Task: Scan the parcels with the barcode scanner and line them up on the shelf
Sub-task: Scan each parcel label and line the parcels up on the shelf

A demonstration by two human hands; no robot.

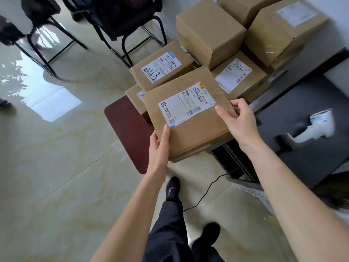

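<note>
Both hands [198, 129] grip parcel [188, 118] (label up).

Seven brown cardboard parcels show in all. One flat brown cardboard parcel [188, 118] with a white label is held between two bare hands, the left hand [159, 146] at its near left corner and the right hand [238, 121] at its right edge. Six more brown cardboard boxes [209, 31] are stacked just beyond the hands. One white barcode scanner [315, 127] lies to the right of the right hand. Two black metal-framed chairs [120, 21] stand well beyond the left hand.
</note>
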